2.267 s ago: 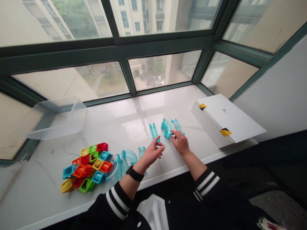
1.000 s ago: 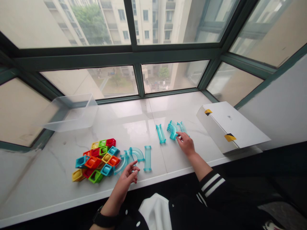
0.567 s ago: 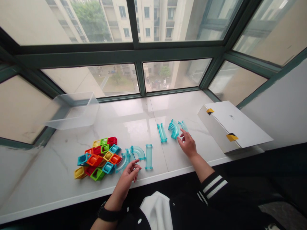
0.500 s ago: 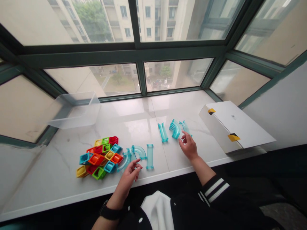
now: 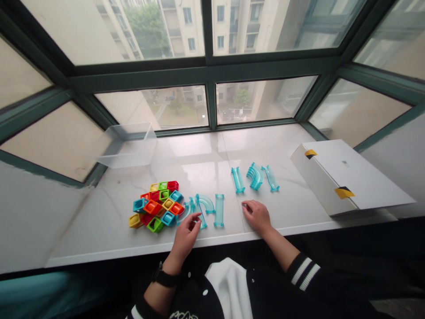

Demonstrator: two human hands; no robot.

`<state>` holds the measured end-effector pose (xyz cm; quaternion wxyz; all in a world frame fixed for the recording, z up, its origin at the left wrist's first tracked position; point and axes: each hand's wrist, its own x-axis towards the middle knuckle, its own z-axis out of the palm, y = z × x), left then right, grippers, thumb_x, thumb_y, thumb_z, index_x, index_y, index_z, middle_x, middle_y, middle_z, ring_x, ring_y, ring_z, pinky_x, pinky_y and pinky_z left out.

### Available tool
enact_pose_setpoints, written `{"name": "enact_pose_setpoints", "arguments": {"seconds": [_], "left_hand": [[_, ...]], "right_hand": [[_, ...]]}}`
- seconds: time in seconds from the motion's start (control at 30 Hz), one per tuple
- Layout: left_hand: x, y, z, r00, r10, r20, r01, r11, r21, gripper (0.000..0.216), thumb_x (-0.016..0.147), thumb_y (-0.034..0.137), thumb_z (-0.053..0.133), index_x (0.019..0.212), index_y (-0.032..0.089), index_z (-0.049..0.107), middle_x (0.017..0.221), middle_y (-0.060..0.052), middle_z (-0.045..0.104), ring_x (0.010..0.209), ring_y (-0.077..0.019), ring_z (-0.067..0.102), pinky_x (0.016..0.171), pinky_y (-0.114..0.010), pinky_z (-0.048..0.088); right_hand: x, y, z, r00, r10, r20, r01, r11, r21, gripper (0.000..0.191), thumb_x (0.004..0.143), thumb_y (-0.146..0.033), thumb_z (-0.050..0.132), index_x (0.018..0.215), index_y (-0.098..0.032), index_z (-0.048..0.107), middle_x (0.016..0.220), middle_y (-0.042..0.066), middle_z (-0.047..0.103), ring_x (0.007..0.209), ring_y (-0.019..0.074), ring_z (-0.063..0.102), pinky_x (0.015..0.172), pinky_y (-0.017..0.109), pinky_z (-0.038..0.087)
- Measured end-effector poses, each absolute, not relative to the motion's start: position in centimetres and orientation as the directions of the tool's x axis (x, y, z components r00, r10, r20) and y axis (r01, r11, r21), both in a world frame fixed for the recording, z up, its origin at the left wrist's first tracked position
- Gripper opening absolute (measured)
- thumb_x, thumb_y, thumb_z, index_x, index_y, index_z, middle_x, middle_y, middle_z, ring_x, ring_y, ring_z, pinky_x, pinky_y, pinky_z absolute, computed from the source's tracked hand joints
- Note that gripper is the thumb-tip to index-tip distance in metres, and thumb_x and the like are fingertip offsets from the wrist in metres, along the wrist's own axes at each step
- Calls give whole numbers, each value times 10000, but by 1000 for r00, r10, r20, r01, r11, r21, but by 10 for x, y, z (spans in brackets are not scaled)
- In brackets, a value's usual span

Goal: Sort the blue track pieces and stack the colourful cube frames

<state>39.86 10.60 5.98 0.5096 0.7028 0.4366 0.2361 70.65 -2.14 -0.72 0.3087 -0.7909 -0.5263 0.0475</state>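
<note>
Inspection of the marble window ledge (image 5: 99, 221) finds clear teal tube pieces set out in two short rows. Near row, left to right: a curved tube (image 5: 187, 210) at the edge of the block heap, a wide bend (image 5: 206, 201), and a near straight tube (image 5: 218, 210) lying flat. Far row, left to right: a far straight tube (image 5: 237, 179), a ribbed stack of nested bends (image 5: 255, 176), and a slightly bowed tube (image 5: 270, 178).

The left hand (image 5: 184, 237) is curled, its fingertips (image 5: 199, 215) at the wide bend; whether it grips anything cannot be determined. The right hand (image 5: 257, 217) lies palm down on the marble with fingers lightly curved, holding nothing, just right of the near straight tube.

Status as laid out: the tube pieces sit in separate groups, and no long connected run is confirmed. The heap of multicoloured square blocks (image 5: 156, 206) lies left of the near row, with no block seen fitted to a tube. A clear plastic tub (image 5: 128, 146) stands far left against the glass; a white cardboard box (image 5: 345, 175) with yellow and black tape lies at right.
</note>
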Motion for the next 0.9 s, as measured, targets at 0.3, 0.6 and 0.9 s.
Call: {"name": "enact_pose_setpoints", "arguments": {"seconds": [0.3, 0.6, 0.9], "left_hand": [[351, 141, 65, 512, 829, 224, 730, -557, 396, 379, 923, 298, 616, 1284, 191, 652, 1251, -170, 677, 1141, -375, 597, 1036, -499, 454], [356, 148, 57, 598, 796, 93, 735, -591, 332, 433, 865, 242, 654, 1294, 188, 643, 1207, -154, 685, 1092, -347, 636, 971, -460, 502], [376, 141, 51, 547, 828, 127, 652, -516, 556, 451, 845, 311, 693, 1280, 206, 637, 1056, -96, 688, 1026, -304, 655, 986, -457, 509]], "right_hand": [[709, -23, -9, 436, 855, 282, 798, -223, -560, 209, 974, -282, 547, 1006, -248, 751, 862, 39, 754, 842, 233, 698, 790, 352, 466], [709, -23, -9, 433, 856, 281, 795, -217, -566, 217, 973, -278, 541, 985, -244, 755, 886, 41, 764, 847, 228, 704, 800, 348, 472], [710, -23, -9, 426, 858, 286, 798, -208, -565, 222, 971, -278, 541, 978, -246, 760, 890, 44, 767, 839, 226, 704, 798, 343, 487]]}}
